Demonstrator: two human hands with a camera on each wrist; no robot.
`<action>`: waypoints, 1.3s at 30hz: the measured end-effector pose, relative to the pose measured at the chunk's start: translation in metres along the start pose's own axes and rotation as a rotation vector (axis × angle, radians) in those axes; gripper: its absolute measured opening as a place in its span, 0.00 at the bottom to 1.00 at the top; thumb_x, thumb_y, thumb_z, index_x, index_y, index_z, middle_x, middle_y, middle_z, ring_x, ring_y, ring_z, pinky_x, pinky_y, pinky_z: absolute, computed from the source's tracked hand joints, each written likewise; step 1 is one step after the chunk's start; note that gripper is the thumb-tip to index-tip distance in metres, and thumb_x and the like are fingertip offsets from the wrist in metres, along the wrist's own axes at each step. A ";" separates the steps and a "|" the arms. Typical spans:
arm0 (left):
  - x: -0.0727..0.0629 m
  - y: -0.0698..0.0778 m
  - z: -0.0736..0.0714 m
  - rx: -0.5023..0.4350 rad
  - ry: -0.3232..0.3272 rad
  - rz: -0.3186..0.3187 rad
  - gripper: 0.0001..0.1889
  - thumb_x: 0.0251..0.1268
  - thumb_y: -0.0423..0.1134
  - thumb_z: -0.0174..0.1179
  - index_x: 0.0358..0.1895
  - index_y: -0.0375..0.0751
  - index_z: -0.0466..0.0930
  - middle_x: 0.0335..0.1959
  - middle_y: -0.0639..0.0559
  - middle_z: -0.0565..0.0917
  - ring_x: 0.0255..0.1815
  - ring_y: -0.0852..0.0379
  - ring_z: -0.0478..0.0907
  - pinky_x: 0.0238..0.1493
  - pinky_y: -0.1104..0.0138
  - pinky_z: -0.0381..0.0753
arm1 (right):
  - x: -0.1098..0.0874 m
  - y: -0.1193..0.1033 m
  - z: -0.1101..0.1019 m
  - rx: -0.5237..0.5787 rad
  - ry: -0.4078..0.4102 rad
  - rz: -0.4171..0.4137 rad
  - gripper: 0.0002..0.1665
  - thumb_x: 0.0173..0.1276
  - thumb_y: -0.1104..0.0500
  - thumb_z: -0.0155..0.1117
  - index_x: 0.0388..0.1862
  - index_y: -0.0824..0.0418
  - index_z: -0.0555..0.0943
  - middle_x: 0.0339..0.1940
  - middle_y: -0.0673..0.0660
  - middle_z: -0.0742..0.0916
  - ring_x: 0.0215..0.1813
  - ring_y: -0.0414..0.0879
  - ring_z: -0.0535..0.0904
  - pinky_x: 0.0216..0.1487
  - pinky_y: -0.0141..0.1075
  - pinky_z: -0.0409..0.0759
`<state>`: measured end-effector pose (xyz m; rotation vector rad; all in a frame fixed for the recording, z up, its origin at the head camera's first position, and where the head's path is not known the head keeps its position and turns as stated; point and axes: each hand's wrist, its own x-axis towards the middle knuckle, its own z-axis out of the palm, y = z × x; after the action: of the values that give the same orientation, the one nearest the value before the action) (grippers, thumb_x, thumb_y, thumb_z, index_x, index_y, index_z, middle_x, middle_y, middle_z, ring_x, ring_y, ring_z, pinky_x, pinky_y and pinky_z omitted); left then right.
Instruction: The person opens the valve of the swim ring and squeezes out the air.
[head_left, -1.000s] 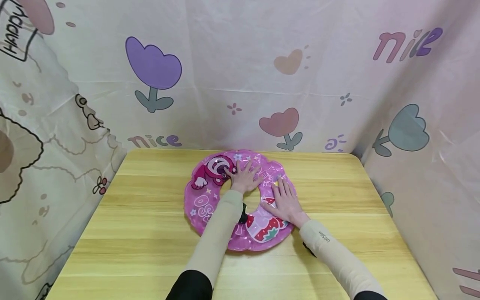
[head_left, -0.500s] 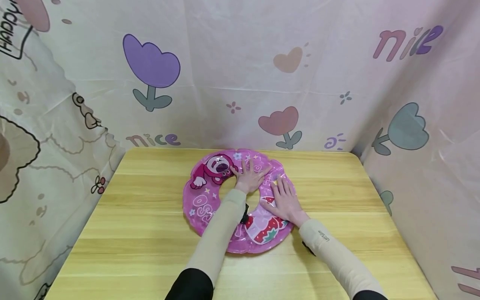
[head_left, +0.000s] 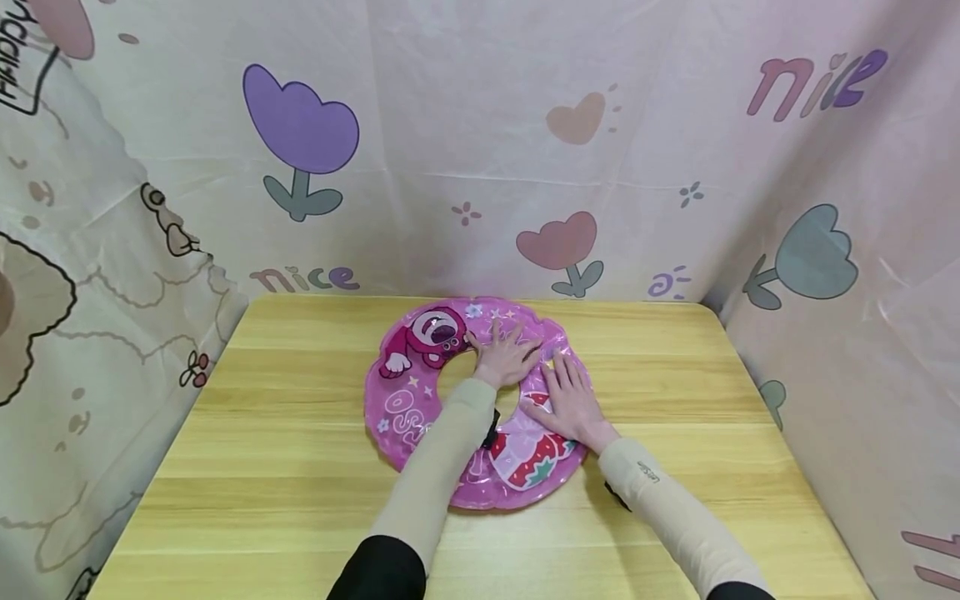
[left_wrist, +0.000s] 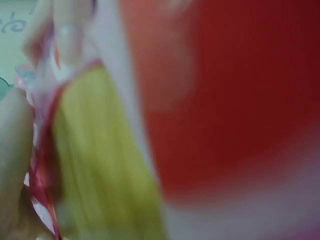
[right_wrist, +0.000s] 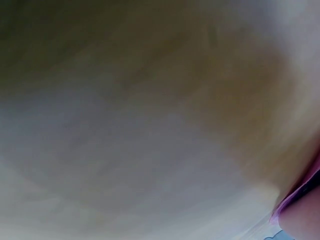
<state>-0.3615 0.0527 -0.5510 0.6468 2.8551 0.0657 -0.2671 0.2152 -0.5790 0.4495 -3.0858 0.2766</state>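
A pink inflatable swim ring [head_left: 402, 408], printed with a cartoon bear, letters and strawberries, lies flat on the table. My left hand [head_left: 506, 360] reaches across its hole, and the spread fingers rest on the far right part of the ring. On the right side of the ring lies my right hand [head_left: 573, 410], its fingers straight and spread over the vinyl. Close up in the left wrist view are blurred fingers [left_wrist: 67, 35] and a red print of the ring [left_wrist: 240, 100]. The right wrist view is mostly blur, with a sliver of pink ring [right_wrist: 295, 196] at its edge.
The wooden table [head_left: 300, 467] extends on both sides of the ring. A printed curtain [head_left: 450, 125] with flowers and words hangs along the back edge and both sides.
My left hand has slid a little to the right along the ring, towards the right hand. The right hand has stayed in place. The head view has shifted slightly.
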 end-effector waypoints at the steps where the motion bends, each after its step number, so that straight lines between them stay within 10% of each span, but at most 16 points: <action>1: 0.000 0.001 0.000 -0.008 0.004 -0.007 0.28 0.78 0.68 0.27 0.78 0.81 0.46 0.85 0.61 0.39 0.84 0.32 0.35 0.67 0.19 0.43 | 0.000 0.000 0.000 0.000 0.002 -0.001 0.58 0.68 0.26 0.51 0.80 0.66 0.56 0.84 0.70 0.51 0.84 0.66 0.45 0.84 0.60 0.42; 12: -0.006 0.002 0.003 0.042 -0.047 -0.051 0.29 0.78 0.68 0.26 0.78 0.82 0.35 0.85 0.58 0.36 0.84 0.32 0.33 0.68 0.20 0.46 | -0.003 -0.002 0.003 0.025 0.012 -0.019 0.59 0.68 0.23 0.48 0.79 0.66 0.58 0.83 0.71 0.53 0.84 0.67 0.46 0.83 0.62 0.44; 18: -0.028 -0.031 -0.010 -0.058 0.051 -0.025 0.31 0.79 0.66 0.30 0.81 0.72 0.45 0.85 0.56 0.44 0.86 0.42 0.36 0.74 0.25 0.37 | -0.004 -0.007 0.001 0.026 -0.036 0.021 0.58 0.68 0.24 0.48 0.81 0.65 0.55 0.84 0.69 0.49 0.85 0.65 0.43 0.84 0.60 0.40; 24: -0.083 -0.091 -0.031 -0.083 0.014 -0.074 0.35 0.78 0.63 0.37 0.82 0.59 0.47 0.85 0.49 0.44 0.86 0.38 0.35 0.76 0.27 0.32 | -0.011 -0.012 -0.015 -0.026 -0.068 0.066 0.58 0.69 0.24 0.47 0.82 0.63 0.53 0.84 0.70 0.48 0.85 0.64 0.42 0.85 0.59 0.39; 28: -0.134 -0.125 -0.020 -0.104 0.006 -0.100 0.40 0.74 0.69 0.40 0.83 0.56 0.45 0.85 0.44 0.40 0.85 0.36 0.31 0.76 0.28 0.30 | -0.026 -0.018 -0.023 0.026 -0.025 0.024 0.55 0.71 0.28 0.50 0.81 0.65 0.55 0.83 0.72 0.51 0.84 0.66 0.45 0.84 0.61 0.42; 33: -0.190 -0.129 0.002 -0.095 0.108 -0.053 0.46 0.70 0.72 0.44 0.82 0.48 0.47 0.84 0.38 0.40 0.84 0.34 0.33 0.78 0.30 0.31 | -0.049 -0.029 -0.031 0.112 -0.115 -0.112 0.51 0.71 0.29 0.52 0.82 0.58 0.56 0.84 0.67 0.53 0.84 0.67 0.44 0.82 0.64 0.43; 39: -0.216 -0.125 0.029 -0.074 0.168 0.003 0.47 0.67 0.74 0.46 0.82 0.51 0.49 0.84 0.38 0.40 0.84 0.33 0.35 0.79 0.31 0.32 | -0.059 -0.025 -0.016 0.080 -0.151 -0.181 0.53 0.68 0.25 0.52 0.83 0.49 0.55 0.85 0.62 0.52 0.85 0.65 0.42 0.82 0.66 0.40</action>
<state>-0.2176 -0.1536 -0.5485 0.6596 2.9949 0.2364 -0.2039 0.2106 -0.5610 0.7827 -3.1576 0.3788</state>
